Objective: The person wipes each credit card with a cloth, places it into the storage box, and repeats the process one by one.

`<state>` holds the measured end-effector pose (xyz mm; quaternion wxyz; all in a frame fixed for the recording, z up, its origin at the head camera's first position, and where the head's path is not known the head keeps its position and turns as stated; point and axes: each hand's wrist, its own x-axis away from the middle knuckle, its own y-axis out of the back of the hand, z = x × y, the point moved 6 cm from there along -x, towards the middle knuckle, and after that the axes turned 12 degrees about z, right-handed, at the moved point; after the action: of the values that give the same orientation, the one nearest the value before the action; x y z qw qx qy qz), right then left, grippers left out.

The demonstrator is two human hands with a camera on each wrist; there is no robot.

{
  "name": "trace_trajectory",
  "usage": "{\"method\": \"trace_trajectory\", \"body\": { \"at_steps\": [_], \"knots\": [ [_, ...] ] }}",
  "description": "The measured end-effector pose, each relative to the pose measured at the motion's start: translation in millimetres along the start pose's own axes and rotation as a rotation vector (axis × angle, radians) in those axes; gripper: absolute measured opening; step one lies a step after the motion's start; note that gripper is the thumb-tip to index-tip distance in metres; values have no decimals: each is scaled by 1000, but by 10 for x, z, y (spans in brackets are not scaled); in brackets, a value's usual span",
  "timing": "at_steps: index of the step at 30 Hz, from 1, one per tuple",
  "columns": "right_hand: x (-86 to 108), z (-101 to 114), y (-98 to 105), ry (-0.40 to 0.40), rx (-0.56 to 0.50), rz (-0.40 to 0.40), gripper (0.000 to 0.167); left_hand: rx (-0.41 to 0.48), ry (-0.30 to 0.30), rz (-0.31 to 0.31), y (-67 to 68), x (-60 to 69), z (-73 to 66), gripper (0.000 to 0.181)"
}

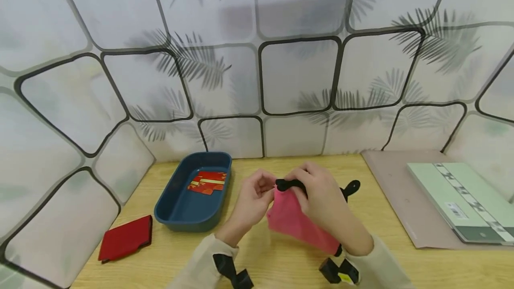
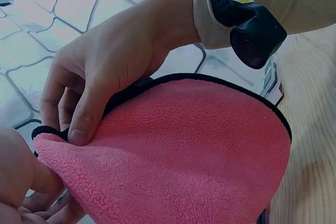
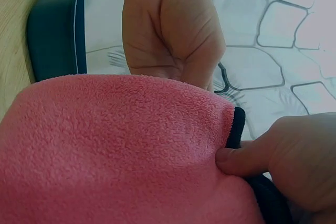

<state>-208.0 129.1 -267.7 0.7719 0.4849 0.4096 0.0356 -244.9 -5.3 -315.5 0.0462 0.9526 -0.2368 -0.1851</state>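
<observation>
A pink fleece cloth (image 1: 295,220) with a black bound edge hangs between the two hands above the table, its fuzzy side filling much of both wrist views. My right hand (image 1: 323,195) pinches the black edge, the thumb (image 3: 244,158) on the pink face and the other fingers behind it. At the cloth's upper left corner, my left hand (image 1: 254,200) has its fingers bent and grips the edge; its fingertips are partly hidden by the cloth in the right wrist view. Past the right hand shows a black piece with a rounded end (image 1: 351,187), its remainder hidden.
A dark blue basin (image 1: 192,221) stands left of the hands, holding a red and orange patterned piece (image 1: 207,182). Further left lies a flat red case (image 1: 126,237). At right, a pale green folder (image 1: 462,200) rests on a greyish pink mat (image 1: 395,195). Patterned covering walls the table's back.
</observation>
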Motion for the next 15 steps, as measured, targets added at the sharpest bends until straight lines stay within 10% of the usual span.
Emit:
{"method": "trace_trajectory", "body": {
  "at_steps": [15],
  "knots": [
    [25,-225,133,-216,109,129,20,-39,27,-59,96,45,-19,13]
  ]
}}
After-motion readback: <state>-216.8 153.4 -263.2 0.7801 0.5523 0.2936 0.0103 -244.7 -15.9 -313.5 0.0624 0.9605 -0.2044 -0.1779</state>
